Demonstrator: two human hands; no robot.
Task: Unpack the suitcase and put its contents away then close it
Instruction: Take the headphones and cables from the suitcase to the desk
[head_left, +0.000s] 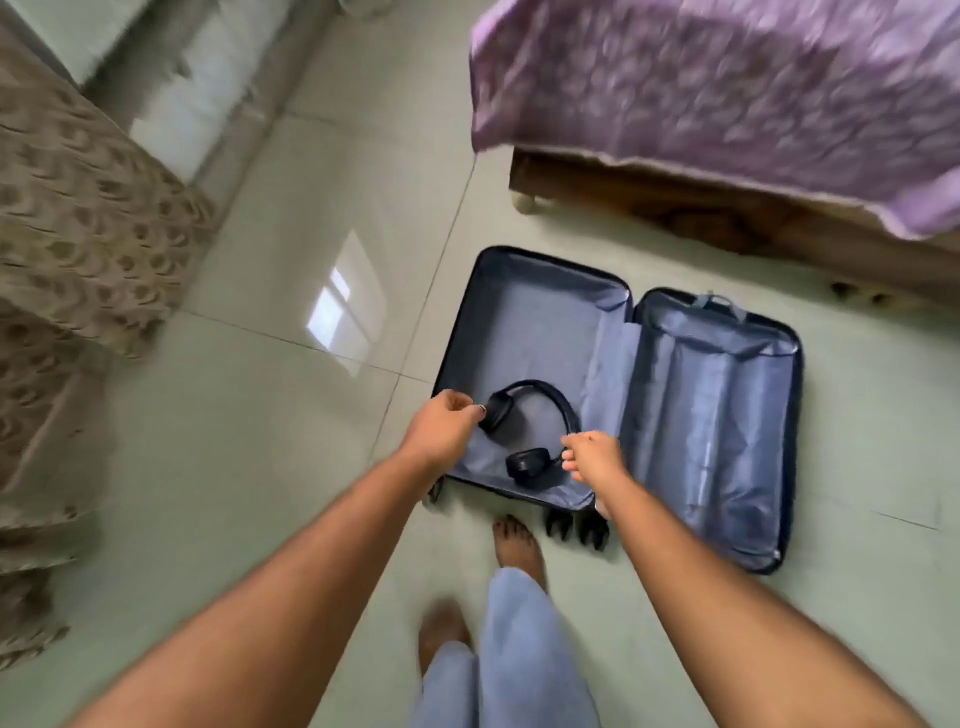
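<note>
- Head view: the suitcase (701, 415) is laid open flat on the floor (311, 291).
- Headphones (540, 415) are seen in its left half.
- One earcup is pinched by the left hand (441, 428).
- The band is gripped by the right hand (595, 457).

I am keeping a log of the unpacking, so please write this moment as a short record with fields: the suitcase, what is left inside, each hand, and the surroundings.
suitcase: open flat on the tiled floor, both halves lined in blue-grey
contents: only dark headphones, in the left half
left hand: holds one ear cup
right hand: pinches the headband near the other ear cup
surroundings: bed with purple cover behind the suitcase
task state: not yet emptied, not closed
</note>
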